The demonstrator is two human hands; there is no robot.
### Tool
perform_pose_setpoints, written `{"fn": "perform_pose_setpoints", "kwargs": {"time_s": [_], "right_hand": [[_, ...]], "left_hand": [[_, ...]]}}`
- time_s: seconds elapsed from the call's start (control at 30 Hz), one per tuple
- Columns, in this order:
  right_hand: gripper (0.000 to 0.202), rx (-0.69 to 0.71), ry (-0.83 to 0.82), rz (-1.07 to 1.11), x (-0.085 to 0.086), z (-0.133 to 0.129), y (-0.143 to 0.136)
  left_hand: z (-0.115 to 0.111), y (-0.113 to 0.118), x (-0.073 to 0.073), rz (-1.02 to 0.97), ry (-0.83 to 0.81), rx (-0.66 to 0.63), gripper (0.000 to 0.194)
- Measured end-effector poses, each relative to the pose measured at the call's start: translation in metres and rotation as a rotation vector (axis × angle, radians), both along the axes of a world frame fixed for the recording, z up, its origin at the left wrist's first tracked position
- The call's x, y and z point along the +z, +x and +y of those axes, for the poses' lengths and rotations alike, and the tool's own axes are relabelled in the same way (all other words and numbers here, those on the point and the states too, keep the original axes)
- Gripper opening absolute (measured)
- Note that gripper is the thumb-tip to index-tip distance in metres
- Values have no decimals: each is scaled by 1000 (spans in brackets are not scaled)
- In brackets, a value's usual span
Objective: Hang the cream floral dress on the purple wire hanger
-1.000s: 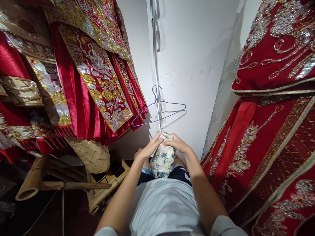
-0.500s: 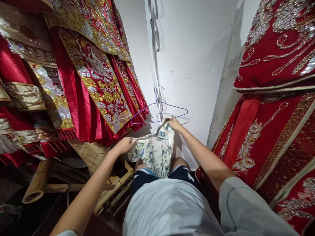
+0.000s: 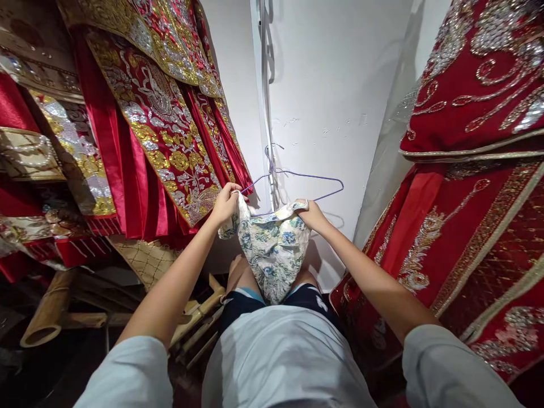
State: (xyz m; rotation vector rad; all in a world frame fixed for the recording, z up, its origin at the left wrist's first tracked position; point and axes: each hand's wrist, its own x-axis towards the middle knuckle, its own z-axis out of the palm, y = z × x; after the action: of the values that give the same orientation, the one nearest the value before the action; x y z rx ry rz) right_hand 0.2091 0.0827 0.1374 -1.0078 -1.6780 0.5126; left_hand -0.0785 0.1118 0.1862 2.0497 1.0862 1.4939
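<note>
A white garment with blue and green flowers [image 3: 276,249] hangs between my hands, in front of my thighs. My left hand [image 3: 228,203] is closed on its upper left edge, at the left end of a purple wire hanger [image 3: 314,176]. My right hand [image 3: 311,214] grips the upper right edge, below the hanger's right arm. The hanger's hook is by the white vertical strip on the wall. The hanger's left end is partly hidden by the garment and my left hand.
Red embroidered costumes [image 3: 170,133] hang at the left, above a bamboo frame [image 3: 46,311]. More red beaded garments [image 3: 425,226] hang at the right. A white wall [image 3: 327,85] with a vertical strip stands ahead.
My left hand has moved up and right to the hanger's left end, bringing that side of the garment along. My right hand has shifted slightly right. The hanger has tilted and swung right.
</note>
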Motion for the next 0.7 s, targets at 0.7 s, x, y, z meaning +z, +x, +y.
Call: {"fn": "perform_pose_setpoints", "kwargs": {"time_s": [0.7], "right_hand": [[21, -352, 37, -149, 40, 16, 86]], "left_hand": [[17, -25, 9, -399, -554, -262, 29]]}}
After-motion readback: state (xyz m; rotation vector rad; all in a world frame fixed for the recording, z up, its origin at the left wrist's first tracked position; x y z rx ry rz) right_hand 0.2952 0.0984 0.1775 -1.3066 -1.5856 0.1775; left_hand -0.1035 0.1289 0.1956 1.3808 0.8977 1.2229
